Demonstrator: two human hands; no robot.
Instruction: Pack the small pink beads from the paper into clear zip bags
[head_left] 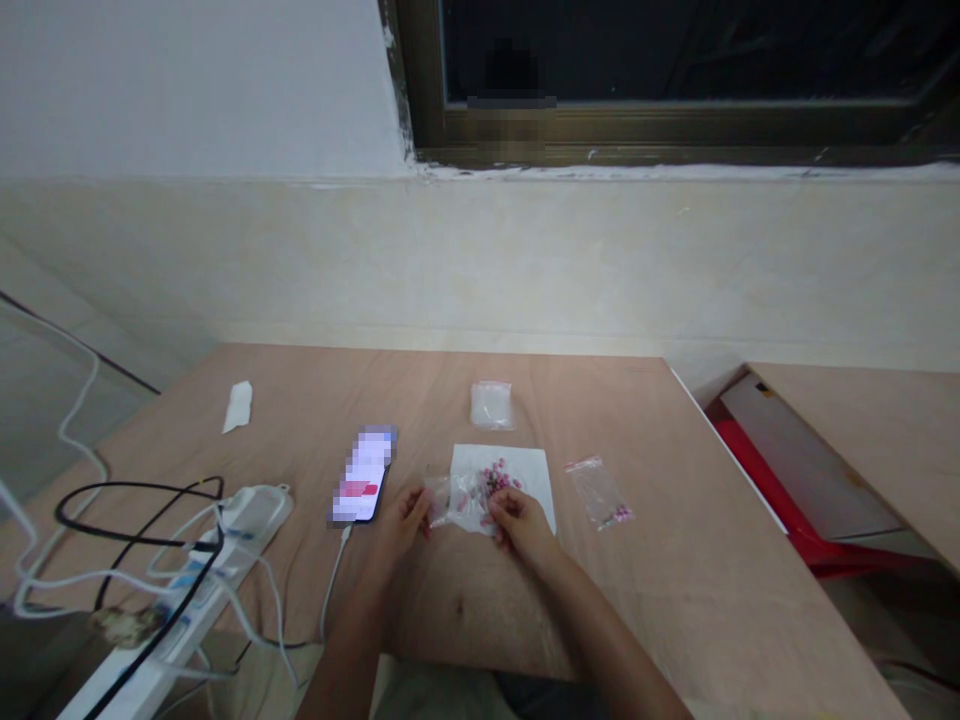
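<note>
Clear plastic bag (pixel 459 500) lies between your hands, its long axis running roughly side to side over the near part of a white paper sheet (pixel 525 470), toward the front of the desk (pixel 315 390). Your left hand (pixel 401 525) is curled, with its fingers closed on the bag's left end. Your right hand (pixel 521 525) is nearly closed, pinching the bag's right side, and is the nearer hand to the pink beads (pixel 496 480) heaped on the paper. You cannot tell from this view whether those fingers also hold a bead. Right of the paper lies a second bag (pixel 598 492) with pink beads at its lower end; a third bag (pixel 491 405) lies beyond the paper.
</note>
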